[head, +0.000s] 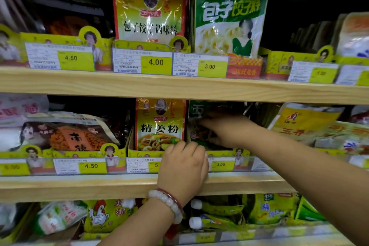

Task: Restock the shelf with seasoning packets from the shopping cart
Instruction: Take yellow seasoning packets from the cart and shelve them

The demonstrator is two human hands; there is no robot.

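Note:
My right hand (225,128) reaches into the middle shelf and holds dark green seasoning packets (196,110) that stand upright in their yellow display box (242,153). My left hand (183,164), with a bead bracelet on the wrist, grips the front edge of the display boxes just left of them, fingers curled over the rim. A yellow ginger powder packet (159,124) stands upright to the left of the green ones. The shopping cart is out of view.
Wooden shelf boards (79,84) run across at top and middle (79,185). The upper shelf holds a yellow packet (149,6) and a green-white packet (229,14). Brown packets (69,136) lie at left, yellow ones (303,120) at right. Chicken-logo packets (103,215) fill the bottom shelf.

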